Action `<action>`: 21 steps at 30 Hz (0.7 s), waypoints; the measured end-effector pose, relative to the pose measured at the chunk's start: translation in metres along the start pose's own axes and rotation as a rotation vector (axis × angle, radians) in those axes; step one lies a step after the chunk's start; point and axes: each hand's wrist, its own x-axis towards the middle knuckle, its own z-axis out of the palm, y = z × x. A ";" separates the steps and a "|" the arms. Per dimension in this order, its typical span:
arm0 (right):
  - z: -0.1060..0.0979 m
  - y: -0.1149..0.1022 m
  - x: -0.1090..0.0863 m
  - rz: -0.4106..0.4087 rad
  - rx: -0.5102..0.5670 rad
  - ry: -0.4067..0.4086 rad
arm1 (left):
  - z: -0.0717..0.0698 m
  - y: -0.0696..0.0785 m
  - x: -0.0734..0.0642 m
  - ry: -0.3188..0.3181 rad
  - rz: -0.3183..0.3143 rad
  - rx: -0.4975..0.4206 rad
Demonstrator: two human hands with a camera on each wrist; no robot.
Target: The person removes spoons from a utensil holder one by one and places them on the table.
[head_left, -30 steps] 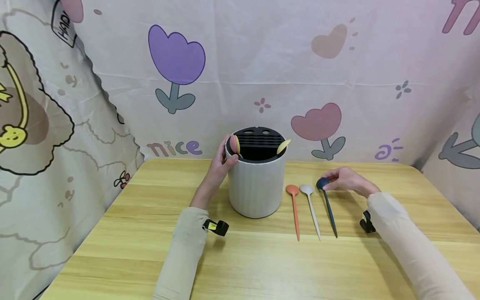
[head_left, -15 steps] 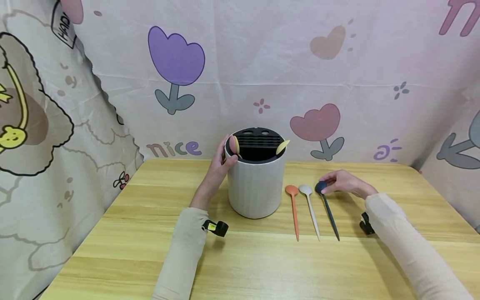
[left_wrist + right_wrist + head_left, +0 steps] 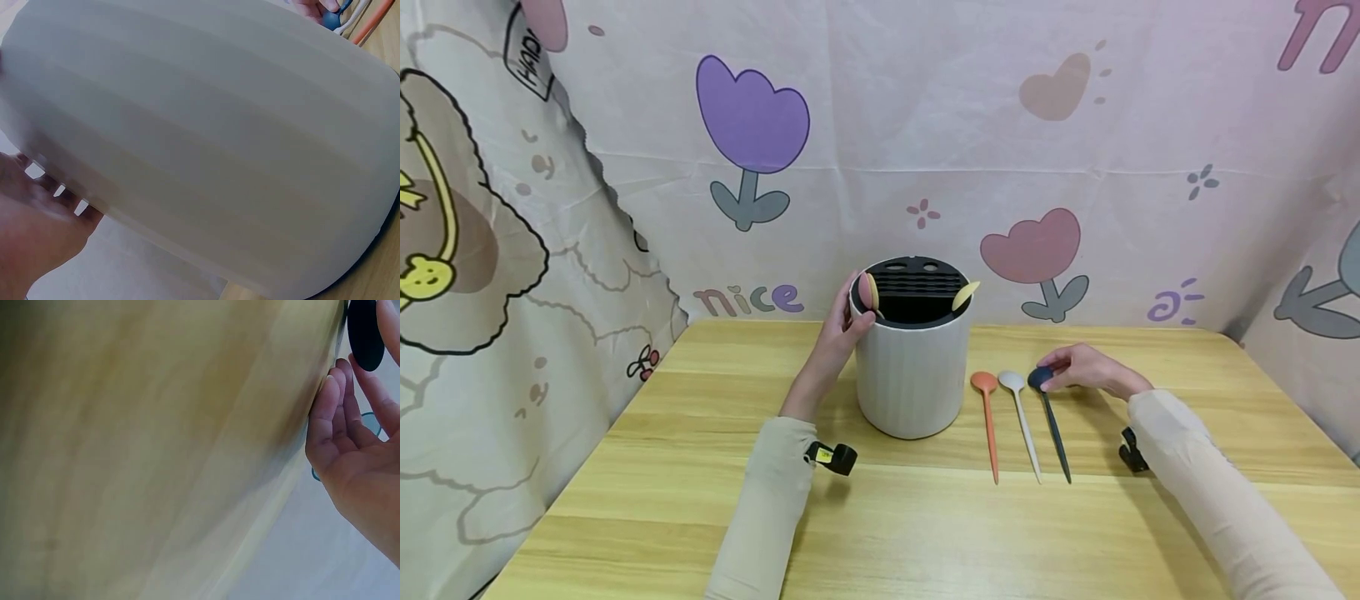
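Observation:
My left hand (image 3: pixel 835 337) holds the upper left side of a white ribbed utensil holder (image 3: pixel 912 383) with a black slotted top, its thumb near the rim. In the left wrist view the holder's wall (image 3: pixel 206 137) hides part of that hand (image 3: pixel 44 219). At the right, my right hand (image 3: pixel 1086 368) pinches the bowl of a dark blue spoon (image 3: pixel 1056 425), whose handle points toward me. The spoon's bowl (image 3: pixel 366 334) shows between thumb and finger in the right wrist view. Left of it lie a white spoon (image 3: pixel 1022 417) and an orange spoon (image 3: pixel 988 421).
Pink and yellow spoon heads (image 3: pixel 869 292) stick out at the holder's left rim, and a yellow one (image 3: pixel 966 295) at its right. All stands on a wood-grain table (image 3: pixel 880 533). A patterned cloth (image 3: pixel 880 125) hangs behind.
The dark blue spoon has shifted slightly, its bowl a little left and toward me. Its handle tip swung right, then back left. My left hand and the holder stay put.

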 end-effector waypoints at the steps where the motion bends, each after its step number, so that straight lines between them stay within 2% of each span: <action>1: 0.000 0.000 0.000 -0.003 -0.004 -0.002 | 0.000 0.000 0.000 -0.001 0.002 0.001; 13: 0.000 0.002 -0.001 -0.022 0.000 -0.016 | 0.001 0.002 -0.001 -0.004 0.004 0.001; 21: 0.000 -0.002 -0.003 0.019 0.038 0.004 | 0.000 0.000 -0.001 0.004 -0.010 0.013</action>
